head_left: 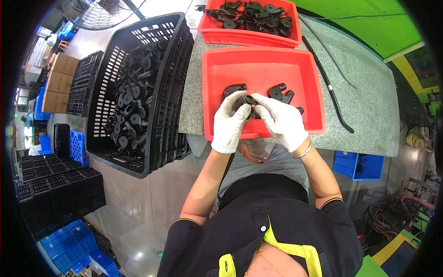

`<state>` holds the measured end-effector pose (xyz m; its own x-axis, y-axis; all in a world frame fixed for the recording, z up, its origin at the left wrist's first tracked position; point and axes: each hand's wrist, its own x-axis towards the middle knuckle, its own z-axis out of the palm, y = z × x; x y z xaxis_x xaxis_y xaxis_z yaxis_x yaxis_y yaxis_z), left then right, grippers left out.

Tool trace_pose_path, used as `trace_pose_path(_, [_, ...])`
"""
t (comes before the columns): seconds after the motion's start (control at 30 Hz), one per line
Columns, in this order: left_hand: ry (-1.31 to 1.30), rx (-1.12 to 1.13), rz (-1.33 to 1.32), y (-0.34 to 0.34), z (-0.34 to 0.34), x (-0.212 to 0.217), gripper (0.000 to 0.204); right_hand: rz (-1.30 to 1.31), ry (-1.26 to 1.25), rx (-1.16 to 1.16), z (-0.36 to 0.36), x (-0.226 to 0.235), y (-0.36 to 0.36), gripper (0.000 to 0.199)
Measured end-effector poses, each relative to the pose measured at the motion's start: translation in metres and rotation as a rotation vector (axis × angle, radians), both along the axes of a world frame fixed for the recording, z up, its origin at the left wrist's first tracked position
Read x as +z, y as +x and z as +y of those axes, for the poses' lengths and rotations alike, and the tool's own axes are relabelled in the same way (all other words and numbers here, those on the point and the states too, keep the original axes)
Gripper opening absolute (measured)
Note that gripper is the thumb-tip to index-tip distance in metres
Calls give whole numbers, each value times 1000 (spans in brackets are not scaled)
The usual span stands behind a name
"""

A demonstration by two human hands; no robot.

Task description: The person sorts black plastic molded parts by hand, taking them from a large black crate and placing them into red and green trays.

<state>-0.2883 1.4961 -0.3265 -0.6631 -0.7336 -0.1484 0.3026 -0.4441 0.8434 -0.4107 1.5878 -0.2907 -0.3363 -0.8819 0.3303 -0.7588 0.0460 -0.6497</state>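
Note:
Both my hands wear white gloves and meet over the near half of a red plastic bin [258,59]. My left hand [230,122] and my right hand [280,119] pinch one black moulded plastic part [249,99] between them, partly covered by the fingers. Beneath and beside the hands, a few more black plastic parts [281,93] lie on the bin floor. One of them sits just left of my left fingertips, and another lies to the right, beyond my right hand.
A second red bin [249,39], heaped with black parts, stands behind on the grey table [369,111]. At left, a black crate [161,92] on a stack holds many similar parts. A black bent rod [339,108] lies right of the bins. A blue bin [369,167] sits below the table's edge.

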Motion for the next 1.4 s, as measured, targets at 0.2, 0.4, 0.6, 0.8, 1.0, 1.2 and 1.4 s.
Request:
trace_pose_path(0.2, [-101, 64, 7, -2, 1, -9, 28, 110, 19, -13, 1, -3, 4, 29])
trace_pose_path(0.4, [-90, 117, 10, -3, 2, -12, 30, 134, 22, -68, 3, -2, 9, 28])
trace_pose_path(0.6, [-172, 195, -38, -4, 4, -10, 27, 32, 32, -86, -1, -8, 11, 27])
trace_pose_path(0.8, [-362, 621, -255, 30, -51, 41, 24, 296, 296, -243, -12, -54, -90, 23])
trace_pose_path(1.0, [-467, 822, -240, 87, -145, 40, 50, 422, 436, 64, -27, -70, -127, 27])
trace_pose_path(1.2, [-726, 846, -417, 69, -108, 33, 42, 318, 468, 70, -20, -62, -123, 27])
trace_pose_path(1.4, [-675, 463, -214, 23, -31, 7, 28, -427, 78, -40, -9, -36, -85, 30])
